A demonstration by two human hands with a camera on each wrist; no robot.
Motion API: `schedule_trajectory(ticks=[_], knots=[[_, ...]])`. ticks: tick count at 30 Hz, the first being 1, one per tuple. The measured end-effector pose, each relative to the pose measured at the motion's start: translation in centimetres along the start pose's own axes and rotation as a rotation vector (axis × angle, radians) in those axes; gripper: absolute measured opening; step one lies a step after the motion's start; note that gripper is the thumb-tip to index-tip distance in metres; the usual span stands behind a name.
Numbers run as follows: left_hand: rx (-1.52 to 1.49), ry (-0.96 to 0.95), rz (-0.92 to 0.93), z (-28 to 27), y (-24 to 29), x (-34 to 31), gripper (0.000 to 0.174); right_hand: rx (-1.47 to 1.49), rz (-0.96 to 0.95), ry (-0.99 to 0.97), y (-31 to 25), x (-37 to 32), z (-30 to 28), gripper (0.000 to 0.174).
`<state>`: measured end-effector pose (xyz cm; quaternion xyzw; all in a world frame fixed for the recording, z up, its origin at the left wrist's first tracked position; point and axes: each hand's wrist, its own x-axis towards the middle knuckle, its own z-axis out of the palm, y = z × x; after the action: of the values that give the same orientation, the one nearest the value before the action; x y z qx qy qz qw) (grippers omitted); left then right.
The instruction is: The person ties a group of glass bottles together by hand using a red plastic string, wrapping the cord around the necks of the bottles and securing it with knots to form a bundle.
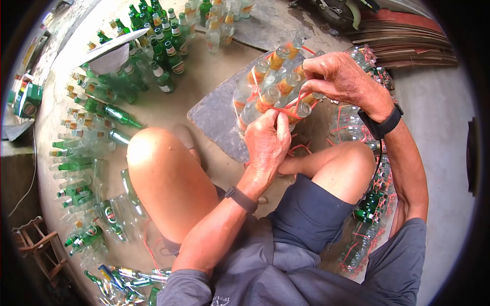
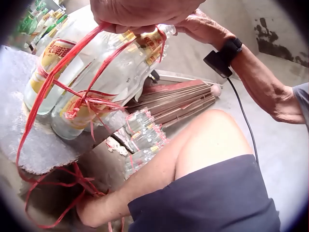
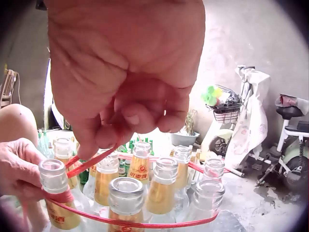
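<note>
A cluster of clear glass bottles (image 3: 159, 193) with yellow neck labels stands upright on a grey board (image 1: 214, 115). Red plastic twine (image 3: 145, 224) runs around their necks, and more of it crosses the bottle sides in the left wrist view. My right hand (image 1: 347, 81), above the bottle mouths, pinches a strand of twine (image 3: 94, 162) between thumb and curled fingers. My left hand (image 1: 268, 140) pinches the twine low beside the nearest bottle neck (image 3: 52, 176), where the strand wraps round the glass. Loose twine (image 2: 53, 181) hangs below the board's edge.
Green bottles (image 1: 163, 76) crowd the floor ahead and along the left. Tied bundles of clear bottles (image 2: 145, 140) line the right side, near stacked flat strips (image 1: 403, 43). My bent knees (image 1: 158, 163) flank the work. A scooter (image 3: 289, 140) stands farther back.
</note>
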<state>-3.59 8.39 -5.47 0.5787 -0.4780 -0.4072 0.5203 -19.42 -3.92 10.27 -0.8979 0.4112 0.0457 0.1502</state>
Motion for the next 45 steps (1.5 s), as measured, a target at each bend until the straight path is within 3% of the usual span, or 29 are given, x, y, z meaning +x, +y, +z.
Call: schedule_trajectory(ticks=[2, 8, 24, 30, 42, 45], knots=[[-0.004, 0.000, -0.006, 0.0, 0.0, 0.0, 0.021, -0.062, -0.173, 0.111, 1.2, 0.2, 0.8, 0.019], [0.020, 0.018, 0.013, 0.0, 0.0, 0.0, 0.021, -0.119, -0.236, 0.183, 1.2, 0.9, 1.1, 0.012], [-0.007, 0.039, -0.001, 0.4, -0.1, -0.3, 0.017, 0.137, -0.206, 0.180, 2.2, 2.9, 2.3, 0.015], [-0.004, 0.065, 0.022, 0.7, -0.7, -0.4, 0.018, 0.274, -0.090, 0.072, 2.1, 3.8, 1.9, 0.013], [-0.009, 0.088, 0.003, 0.6, -0.7, -0.3, 0.020, 0.290, -0.141, 0.066, 3.1, 5.1, 2.6, 0.010], [-0.006, 0.086, -0.001, 0.6, -0.7, -0.4, 0.020, 0.242, -0.238, 0.131, 3.1, 5.3, 2.9, 0.011]])
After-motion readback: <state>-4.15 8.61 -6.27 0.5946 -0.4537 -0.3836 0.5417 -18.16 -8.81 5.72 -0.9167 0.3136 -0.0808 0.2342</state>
